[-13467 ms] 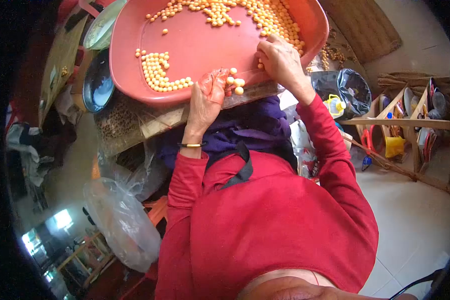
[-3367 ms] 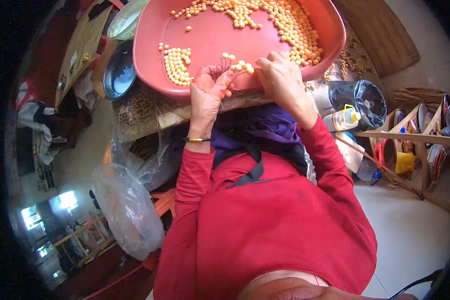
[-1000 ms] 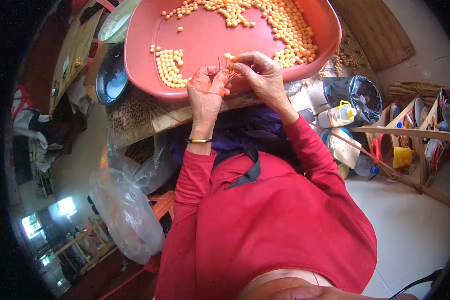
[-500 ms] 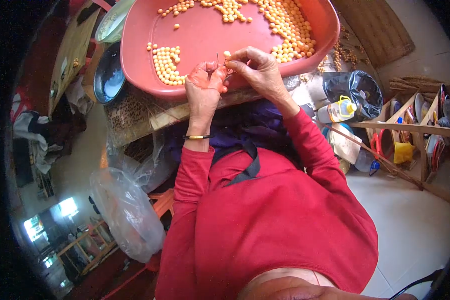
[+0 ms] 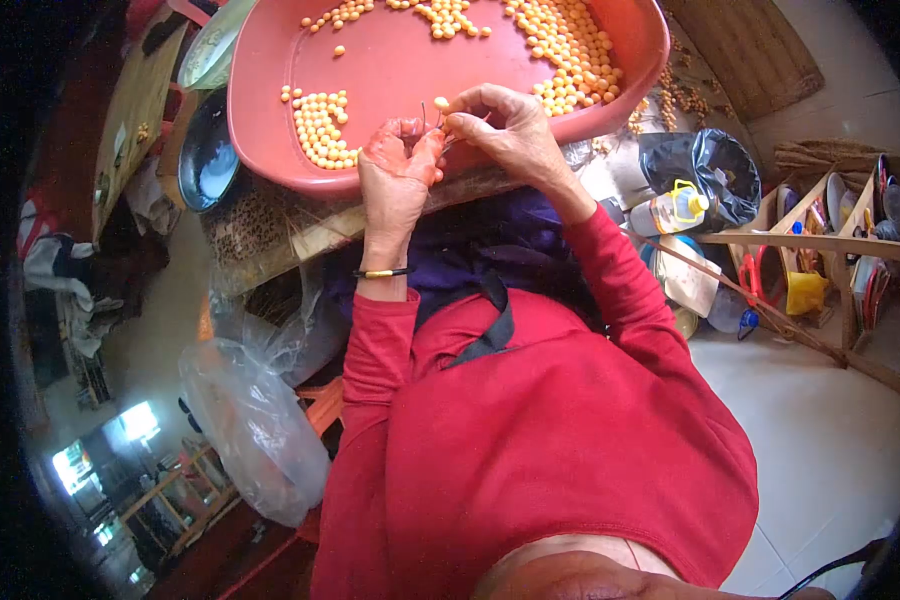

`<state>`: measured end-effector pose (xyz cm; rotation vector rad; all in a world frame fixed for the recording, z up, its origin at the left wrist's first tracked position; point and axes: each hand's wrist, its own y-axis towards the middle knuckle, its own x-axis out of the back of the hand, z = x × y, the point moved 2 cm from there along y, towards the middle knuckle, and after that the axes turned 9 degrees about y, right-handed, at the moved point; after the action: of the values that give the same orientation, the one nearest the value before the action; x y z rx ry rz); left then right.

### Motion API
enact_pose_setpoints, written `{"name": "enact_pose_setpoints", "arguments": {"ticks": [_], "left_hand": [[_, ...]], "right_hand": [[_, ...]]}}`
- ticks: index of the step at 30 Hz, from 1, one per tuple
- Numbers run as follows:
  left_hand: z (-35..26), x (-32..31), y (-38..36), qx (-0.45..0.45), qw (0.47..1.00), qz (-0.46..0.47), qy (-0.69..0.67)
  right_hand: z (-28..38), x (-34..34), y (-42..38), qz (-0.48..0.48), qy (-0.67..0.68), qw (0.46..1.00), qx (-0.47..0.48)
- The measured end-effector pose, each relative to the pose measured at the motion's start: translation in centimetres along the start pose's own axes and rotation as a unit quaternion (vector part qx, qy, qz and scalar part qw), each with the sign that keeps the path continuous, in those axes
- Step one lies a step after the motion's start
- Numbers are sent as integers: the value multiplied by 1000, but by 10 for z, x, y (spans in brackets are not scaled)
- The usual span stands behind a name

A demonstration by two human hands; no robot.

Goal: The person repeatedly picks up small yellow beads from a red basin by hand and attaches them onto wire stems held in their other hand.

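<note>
My left hand point(image 5: 395, 170), its fingers stained orange-red, is closed around thin dark wire stems point(image 5: 423, 112) at the near rim of a pinkish-red plastic basin point(image 5: 400, 75). Small orange balls show at its fingers. My right hand point(image 5: 515, 135) meets it from the right, thumb and forefinger pinched at the same stems. One pale orange ball point(image 5: 441, 103) sits against the right fingertips. Inside the basin, many loose orange balls point(image 5: 322, 130) lie in a cluster at the left, with more balls point(image 5: 570, 55) along the far and right sides.
Right of the basin are sprigs of orange balls point(image 5: 682, 98), a black-bagged bin point(image 5: 725, 175), a yellow-capped bottle point(image 5: 660, 215) and a wooden rack point(image 5: 820, 240). A dark bowl point(image 5: 208, 150) stands left. A clear plastic bag point(image 5: 255, 430) hangs lower left.
The whole view has shifted slightly, so basin and hands appear a little further left and up. Both hands keep the same pinch, with the pale ball still at the right fingertips.
</note>
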<state>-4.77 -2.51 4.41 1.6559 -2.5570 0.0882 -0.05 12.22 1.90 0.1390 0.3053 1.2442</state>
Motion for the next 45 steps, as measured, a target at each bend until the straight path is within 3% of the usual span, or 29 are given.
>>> {"name": "enact_pose_setpoints", "arguments": {"ticks": [16, 20, 26, 36, 40, 45], "left_hand": [[-1, -1, 0, -15, 1000, 4, 18], [3, -1, -1, 5, 1000, 2, -6], [0, -1, -3, -1, 1000, 2, -6], [-3, 0, -5, -17, 998, 31, 51], [-3, -1, -5, -16, 999, 21, 33], [4, -3, -3, -5, 1000, 23, -9]], "right_hand": [[5, 4, 2, 27, -28, 999, -11], [-2, 5, 3, 34, 38, 998, -31], [3, 4, 2, 35, 32, 997, -65], [7, 3, 3, 56, 3, 997, -61], [2, 1, 2, 24, -40, 999, 5], [-1, 2, 3, 16, 8, 1000, -14]]}}
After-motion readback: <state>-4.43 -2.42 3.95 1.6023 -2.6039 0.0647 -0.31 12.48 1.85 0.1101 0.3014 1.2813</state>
